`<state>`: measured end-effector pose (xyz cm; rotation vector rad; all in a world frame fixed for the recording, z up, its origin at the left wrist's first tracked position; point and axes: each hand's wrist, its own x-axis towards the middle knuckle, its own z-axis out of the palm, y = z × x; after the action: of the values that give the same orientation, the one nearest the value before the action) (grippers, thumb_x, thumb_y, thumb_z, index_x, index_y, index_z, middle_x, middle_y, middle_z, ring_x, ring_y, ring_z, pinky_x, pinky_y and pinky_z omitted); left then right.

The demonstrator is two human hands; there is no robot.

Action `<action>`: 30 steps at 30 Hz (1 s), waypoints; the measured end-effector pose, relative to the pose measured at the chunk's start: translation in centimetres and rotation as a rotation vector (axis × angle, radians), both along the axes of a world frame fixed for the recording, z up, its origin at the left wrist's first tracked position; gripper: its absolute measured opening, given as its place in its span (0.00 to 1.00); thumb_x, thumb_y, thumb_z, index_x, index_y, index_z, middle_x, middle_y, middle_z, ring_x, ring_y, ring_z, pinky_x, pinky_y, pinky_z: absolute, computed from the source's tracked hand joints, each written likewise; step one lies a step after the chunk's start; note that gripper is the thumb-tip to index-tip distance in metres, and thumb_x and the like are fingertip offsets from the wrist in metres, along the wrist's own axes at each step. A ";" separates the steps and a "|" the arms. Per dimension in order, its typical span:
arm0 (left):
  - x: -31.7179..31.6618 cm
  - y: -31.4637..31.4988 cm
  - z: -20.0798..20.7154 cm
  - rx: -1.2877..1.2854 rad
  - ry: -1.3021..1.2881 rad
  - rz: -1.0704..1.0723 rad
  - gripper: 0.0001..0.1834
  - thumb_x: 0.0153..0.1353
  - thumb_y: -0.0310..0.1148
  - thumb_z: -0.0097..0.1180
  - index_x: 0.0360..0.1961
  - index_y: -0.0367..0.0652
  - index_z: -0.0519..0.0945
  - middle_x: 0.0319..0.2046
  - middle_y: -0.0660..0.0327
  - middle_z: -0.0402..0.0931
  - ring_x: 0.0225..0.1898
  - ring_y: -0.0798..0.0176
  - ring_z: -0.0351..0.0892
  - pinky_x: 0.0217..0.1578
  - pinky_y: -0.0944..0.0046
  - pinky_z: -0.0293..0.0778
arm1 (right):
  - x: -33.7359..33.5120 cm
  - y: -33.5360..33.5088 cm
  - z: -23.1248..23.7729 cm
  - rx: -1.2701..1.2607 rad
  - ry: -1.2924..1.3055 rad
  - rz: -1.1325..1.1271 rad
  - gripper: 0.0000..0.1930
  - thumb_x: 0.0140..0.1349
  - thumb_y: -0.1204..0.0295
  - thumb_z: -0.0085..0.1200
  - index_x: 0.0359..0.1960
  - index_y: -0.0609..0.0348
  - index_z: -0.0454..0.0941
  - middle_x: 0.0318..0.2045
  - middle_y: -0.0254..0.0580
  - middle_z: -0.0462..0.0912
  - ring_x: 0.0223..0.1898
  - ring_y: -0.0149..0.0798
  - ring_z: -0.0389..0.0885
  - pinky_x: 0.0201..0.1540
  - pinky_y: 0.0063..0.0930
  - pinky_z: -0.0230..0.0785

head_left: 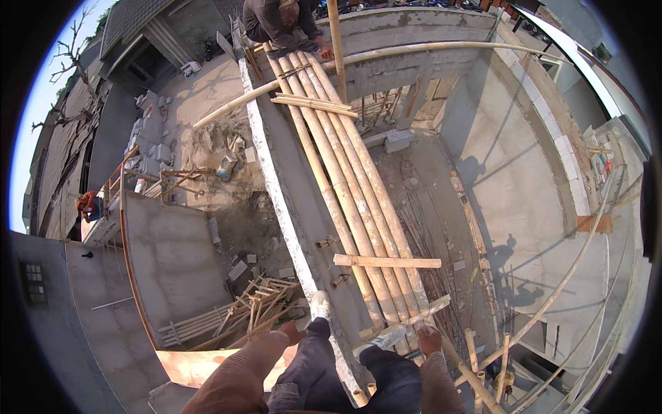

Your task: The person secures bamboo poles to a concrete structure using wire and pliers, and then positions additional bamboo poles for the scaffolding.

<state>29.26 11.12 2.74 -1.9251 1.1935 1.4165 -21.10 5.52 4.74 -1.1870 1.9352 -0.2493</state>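
Several long bamboo poles (345, 179) lie side by side as a narrow walkway, running away from me high above the ground. My right hand (429, 339) is closed at the near right end of the poles, by a short wooden crosspiece (407, 317); its fingertips are partly hidden. My left hand (293, 332) hangs beside my left knee, near the white-edged wall top (279, 200); how its fingers lie is too small to tell. One white shoe (320, 306) stands on that wall top, the other (389, 337) on the bamboo. Another wooden strip (386, 261) crosses the poles farther out.
A co-worker (283, 24) crouches at the far end beside an upright bamboo pole (336, 48). A long bamboo pole (414, 48) crosses there. Far below are piled timber (255, 310) and rubble. At right, more bamboo (552, 297) slants by a grey wall (514, 145). Another person (88, 205) is at left.
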 end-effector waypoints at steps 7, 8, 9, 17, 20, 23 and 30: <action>-2.4 -1.5 5.9 -0.023 0.062 0.145 0.45 0.58 0.62 0.54 0.64 0.34 0.67 0.60 0.41 0.69 0.62 0.42 0.70 0.61 0.52 0.66 | -1.2 1.7 4.8 -0.012 0.216 0.013 0.21 0.55 0.57 0.60 0.39 0.65 0.84 0.33 0.52 0.86 0.39 0.47 0.86 0.44 0.36 0.75; -2.7 -1.5 7.4 -0.002 0.058 0.178 0.45 0.58 0.63 0.53 0.63 0.34 0.69 0.60 0.41 0.69 0.62 0.43 0.70 0.60 0.52 0.67 | -1.5 2.1 5.3 -0.042 0.309 0.024 0.21 0.55 0.56 0.61 0.39 0.64 0.84 0.33 0.52 0.86 0.38 0.47 0.86 0.43 0.36 0.75; -2.8 -1.1 7.5 0.001 0.062 0.179 0.45 0.58 0.63 0.53 0.63 0.34 0.69 0.60 0.41 0.69 0.62 0.43 0.70 0.60 0.52 0.67 | -2.3 2.5 6.0 -0.040 0.312 0.024 0.21 0.55 0.56 0.61 0.39 0.64 0.84 0.33 0.52 0.86 0.38 0.47 0.86 0.43 0.36 0.75; -2.3 0.2 5.5 -0.198 0.220 0.182 0.37 0.61 0.60 0.48 0.61 0.40 0.73 0.59 0.40 0.70 0.62 0.41 0.69 0.62 0.53 0.63 | -3.9 3.6 13.4 0.066 0.276 -0.075 0.23 0.54 0.52 0.60 0.38 0.61 0.86 0.31 0.50 0.87 0.37 0.48 0.86 0.42 0.39 0.74; -1.5 0.0 7.3 -0.208 0.159 0.266 0.40 0.57 0.60 0.54 0.58 0.34 0.74 0.57 0.40 0.73 0.60 0.43 0.72 0.61 0.55 0.67 | -0.8 3.2 19.1 0.191 0.269 -0.128 0.27 0.55 0.50 0.60 0.43 0.65 0.84 0.40 0.62 0.84 0.47 0.57 0.82 0.52 0.43 0.71; -0.5 -1.9 8.1 -0.103 0.198 0.224 0.40 0.56 0.60 0.55 0.57 0.35 0.75 0.57 0.40 0.72 0.61 0.43 0.71 0.61 0.54 0.66 | -1.4 6.3 18.8 -0.014 0.309 -0.145 0.22 0.55 0.51 0.58 0.38 0.58 0.86 0.32 0.55 0.86 0.38 0.50 0.86 0.45 0.41 0.73; 4.4 -1.0 10.2 -0.139 0.131 0.342 0.40 0.58 0.62 0.52 0.58 0.36 0.75 0.58 0.43 0.73 0.61 0.45 0.71 0.60 0.55 0.66 | -2.5 10.1 17.6 0.187 0.373 -0.188 0.21 0.56 0.54 0.60 0.33 0.63 0.85 0.26 0.52 0.85 0.31 0.48 0.85 0.37 0.41 0.71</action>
<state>33.71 10.08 12.93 -2.2454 1.0813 1.6941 -23.58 15.57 22.38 -0.9798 2.3411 0.0621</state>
